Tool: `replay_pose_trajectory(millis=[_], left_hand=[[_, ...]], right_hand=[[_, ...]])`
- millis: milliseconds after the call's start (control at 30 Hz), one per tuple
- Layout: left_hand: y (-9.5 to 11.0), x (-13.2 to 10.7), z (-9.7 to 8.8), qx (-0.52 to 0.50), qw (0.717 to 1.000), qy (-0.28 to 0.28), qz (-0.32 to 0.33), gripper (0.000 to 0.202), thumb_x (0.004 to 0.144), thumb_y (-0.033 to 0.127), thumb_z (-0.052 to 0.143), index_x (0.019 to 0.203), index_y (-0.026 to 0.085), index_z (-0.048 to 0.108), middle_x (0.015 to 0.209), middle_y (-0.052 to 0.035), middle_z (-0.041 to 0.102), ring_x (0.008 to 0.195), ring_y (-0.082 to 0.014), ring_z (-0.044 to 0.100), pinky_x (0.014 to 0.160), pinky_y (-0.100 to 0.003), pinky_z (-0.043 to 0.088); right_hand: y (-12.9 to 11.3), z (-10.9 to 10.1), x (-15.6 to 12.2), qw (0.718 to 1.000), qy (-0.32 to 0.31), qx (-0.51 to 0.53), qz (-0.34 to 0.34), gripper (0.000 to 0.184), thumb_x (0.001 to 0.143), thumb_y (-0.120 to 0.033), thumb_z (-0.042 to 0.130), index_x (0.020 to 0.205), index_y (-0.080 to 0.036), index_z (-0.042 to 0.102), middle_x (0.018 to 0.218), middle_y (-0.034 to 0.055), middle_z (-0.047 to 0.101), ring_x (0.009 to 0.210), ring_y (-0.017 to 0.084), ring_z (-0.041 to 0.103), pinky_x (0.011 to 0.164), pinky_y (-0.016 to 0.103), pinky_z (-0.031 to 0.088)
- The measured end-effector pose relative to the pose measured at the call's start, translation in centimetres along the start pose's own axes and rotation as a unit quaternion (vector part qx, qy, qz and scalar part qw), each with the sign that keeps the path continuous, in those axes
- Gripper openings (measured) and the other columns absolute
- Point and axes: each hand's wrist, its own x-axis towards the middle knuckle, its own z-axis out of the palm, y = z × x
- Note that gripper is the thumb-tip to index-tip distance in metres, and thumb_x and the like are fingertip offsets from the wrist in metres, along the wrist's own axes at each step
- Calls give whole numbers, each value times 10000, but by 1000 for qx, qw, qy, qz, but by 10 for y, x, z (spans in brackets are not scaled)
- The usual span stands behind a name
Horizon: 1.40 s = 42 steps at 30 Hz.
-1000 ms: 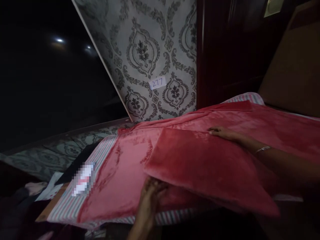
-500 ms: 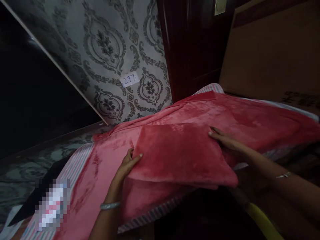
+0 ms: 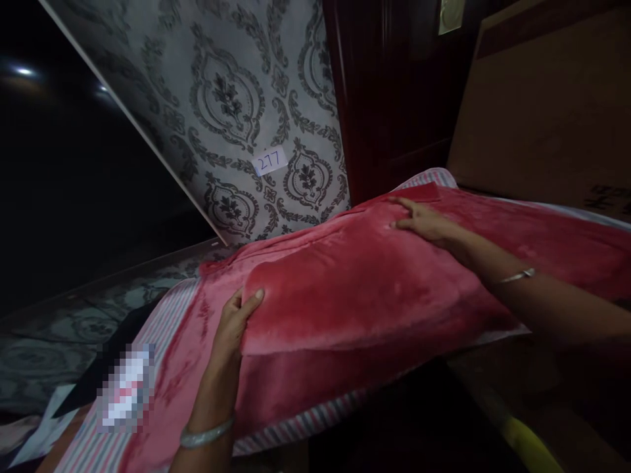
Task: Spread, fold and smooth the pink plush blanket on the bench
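Observation:
A plush red blanket (image 3: 345, 295) lies partly folded over a striped cloth (image 3: 305, 427) on a raised surface. My left hand (image 3: 231, 328) grips the near left corner of the folded layer, thumb on top and fingers underneath. My right hand (image 3: 424, 220) rests flat on the blanket's far side near the back edge, fingers stretched out and holding nothing. Both wrists wear a bangle.
Patterned grey wallpaper (image 3: 236, 112) with a small label reading 277 (image 3: 269, 161) stands behind. A dark wooden door (image 3: 389, 98) and a brown cardboard panel (image 3: 542, 112) are at the back right. A blurred-out packet (image 3: 125, 387) lies at the lower left. A yellow object (image 3: 527, 447) shows at the bottom right.
The folded red layer has been carried farther across the blanket. My right hand slid toward the back edge and now lies flat; my left hand keeps hold of the near corner.

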Motion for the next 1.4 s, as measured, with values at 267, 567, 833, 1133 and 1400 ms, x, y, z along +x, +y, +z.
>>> replay_pose_trajectory(millis=[267, 567, 833, 1133, 1400], left_hand=[[-81, 5, -26, 95, 994, 57, -5, 659, 446, 637, 852, 862, 167, 650, 756, -46, 681, 713, -225, 657, 640, -318, 523], [-96, -35, -26, 320, 939, 93, 87, 685, 654, 681, 698, 1153, 218, 620, 622, 20, 572, 614, -219, 571, 570, -297, 414], [-82, -23, -11, 63, 996, 53, 31, 818, 630, 556, 796, 1321, 215, 521, 1020, -65, 696, 889, -218, 674, 760, -304, 530], [-93, 7, -35, 113, 986, 105, 68, 573, 647, 390, 783, 1167, 220, 610, 990, -68, 682, 1010, -255, 662, 902, -371, 533], [-114, 11, -52, 117, 985, 128, -1, 595, 577, 447, 863, 1065, 170, 663, 947, -104, 715, 959, -298, 701, 900, -452, 560]], right_hand=[[64, 28, -12, 992, -70, -85, 66, 677, 826, -322, 575, 1463, -114, 481, 799, 51, 698, 664, 209, 629, 716, 371, 559], [90, 13, -104, 991, -21, -129, -41, 549, 887, -553, 513, 1331, -247, 618, 1194, 84, 699, 1003, 285, 678, 890, 423, 552], [70, 29, -99, 977, -15, -209, -27, 480, 839, -454, 611, 1270, -253, 673, 1209, 98, 699, 1080, 355, 658, 978, 510, 507], [71, 40, -117, 997, 27, -63, -42, 399, 835, -437, 552, 1171, -246, 652, 1211, 80, 682, 1141, 296, 626, 1040, 471, 479], [108, 36, -125, 988, 11, -136, 65, 659, 801, -640, 586, 1286, -194, 616, 1136, 153, 695, 1054, 366, 656, 938, 518, 531]])
